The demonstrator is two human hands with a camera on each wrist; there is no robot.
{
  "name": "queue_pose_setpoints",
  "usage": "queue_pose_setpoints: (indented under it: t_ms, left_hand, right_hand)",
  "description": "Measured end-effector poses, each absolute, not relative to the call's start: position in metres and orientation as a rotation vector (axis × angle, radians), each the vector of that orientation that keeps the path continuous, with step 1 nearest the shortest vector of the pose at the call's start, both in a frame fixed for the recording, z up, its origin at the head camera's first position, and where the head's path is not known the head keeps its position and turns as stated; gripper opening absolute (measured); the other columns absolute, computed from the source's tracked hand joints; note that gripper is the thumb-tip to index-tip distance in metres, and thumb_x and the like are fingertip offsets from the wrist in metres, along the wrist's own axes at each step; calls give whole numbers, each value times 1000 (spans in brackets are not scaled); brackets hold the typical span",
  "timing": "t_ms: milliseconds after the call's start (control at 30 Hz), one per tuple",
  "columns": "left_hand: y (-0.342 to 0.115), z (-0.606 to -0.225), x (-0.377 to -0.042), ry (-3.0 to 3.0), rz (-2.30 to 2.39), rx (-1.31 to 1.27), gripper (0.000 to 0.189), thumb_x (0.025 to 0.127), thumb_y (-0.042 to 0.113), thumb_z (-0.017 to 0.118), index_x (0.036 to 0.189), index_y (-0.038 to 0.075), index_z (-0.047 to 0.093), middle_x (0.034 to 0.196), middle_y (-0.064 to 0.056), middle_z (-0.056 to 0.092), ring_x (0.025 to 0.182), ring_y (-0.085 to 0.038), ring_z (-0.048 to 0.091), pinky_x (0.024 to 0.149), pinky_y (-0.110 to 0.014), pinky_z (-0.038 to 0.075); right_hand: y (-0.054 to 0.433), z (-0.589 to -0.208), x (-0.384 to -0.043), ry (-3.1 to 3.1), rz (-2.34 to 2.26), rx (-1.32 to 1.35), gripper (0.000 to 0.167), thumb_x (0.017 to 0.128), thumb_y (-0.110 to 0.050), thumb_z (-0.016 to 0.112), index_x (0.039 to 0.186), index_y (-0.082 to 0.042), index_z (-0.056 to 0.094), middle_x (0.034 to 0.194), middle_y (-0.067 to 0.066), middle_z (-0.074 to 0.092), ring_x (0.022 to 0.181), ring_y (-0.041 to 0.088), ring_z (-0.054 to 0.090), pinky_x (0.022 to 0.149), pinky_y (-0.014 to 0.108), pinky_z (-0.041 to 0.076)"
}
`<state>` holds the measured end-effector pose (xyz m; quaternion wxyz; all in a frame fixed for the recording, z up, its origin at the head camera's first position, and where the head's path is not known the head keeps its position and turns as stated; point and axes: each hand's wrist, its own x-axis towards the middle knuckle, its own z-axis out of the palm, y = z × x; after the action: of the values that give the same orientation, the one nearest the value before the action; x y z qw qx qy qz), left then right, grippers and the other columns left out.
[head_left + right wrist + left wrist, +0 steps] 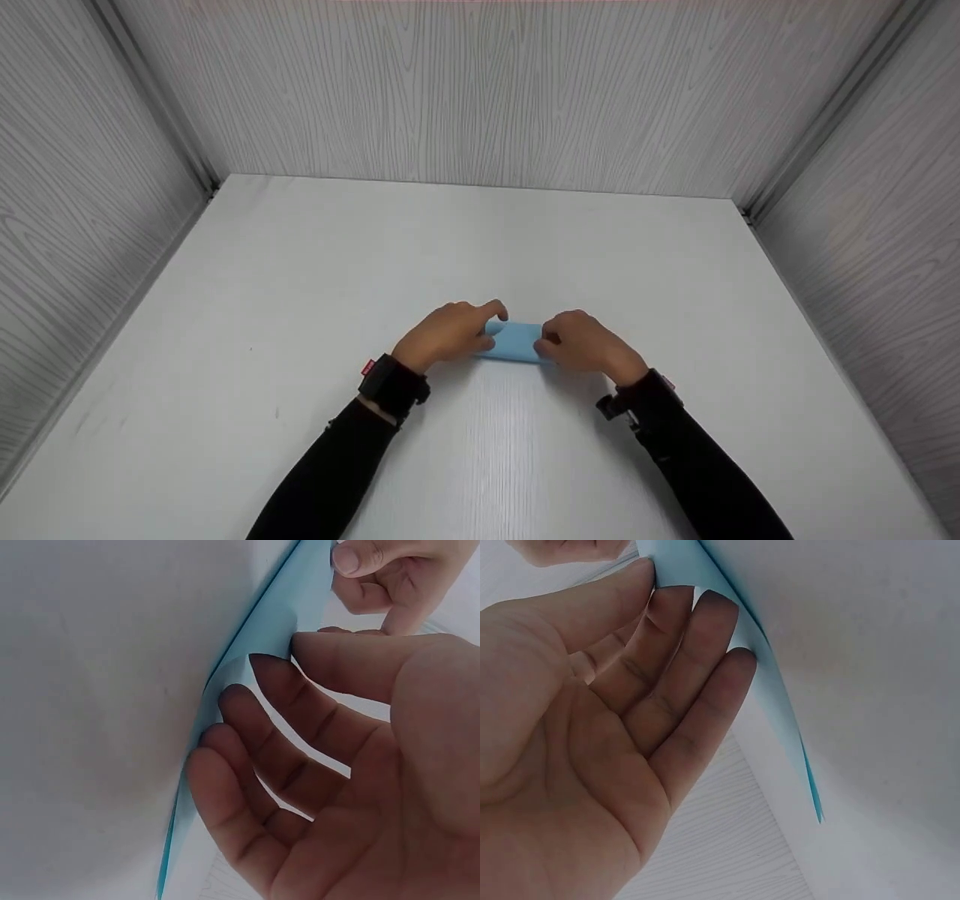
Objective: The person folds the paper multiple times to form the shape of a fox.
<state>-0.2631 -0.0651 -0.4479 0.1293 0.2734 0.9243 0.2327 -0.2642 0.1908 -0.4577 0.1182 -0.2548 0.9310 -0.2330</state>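
Note:
A folded sheet of light blue paper (516, 342) lies near the middle of the white table, stretched between the two hands. At its left end, my left hand (448, 334) pinches the edge between thumb and fingers, with the index finger lifted in the head view. On the right end, my right hand (589, 345) holds the paper between thumb and index finger. The left wrist view shows the paper (784, 709) as layers slightly parted at the far tip. In the right wrist view, the other fingertips (206, 765) rest along the paper's side.
The white table (480, 247) is bounded by a grey wood-grain back panel (480, 90) and side panels on the left (67, 195) and right (870, 225). Both wrists wear black bands (394, 386) over dark sleeves.

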Motion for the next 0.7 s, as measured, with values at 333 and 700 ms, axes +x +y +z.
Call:
queue_pose_setpoints:
  t_ms: [333, 700]
  left_hand:
    - [-66, -447, -262, 2648, 621, 938, 34, 105, 11, 67, 137, 19, 73, 137, -6, 72, 120, -23, 66, 106, -42, 51]
    - [-65, -450, -261, 2713, 471, 1050, 36, 103, 3, 65, 135, 16, 75, 109, -10, 75, 96, -19, 64, 89, -34, 53]
  right_hand:
    - [189, -462, -261, 2711, -678, -672, 26, 103, -14, 59, 78, -12, 62, 73, -4, 48, 69, 13, 45, 67, 31, 39]
    - [185, -464, -261, 2765, -662, -638, 21, 102, -14, 59, 82, -9, 65, 74, -3, 51, 67, 13, 44, 66, 30, 39]
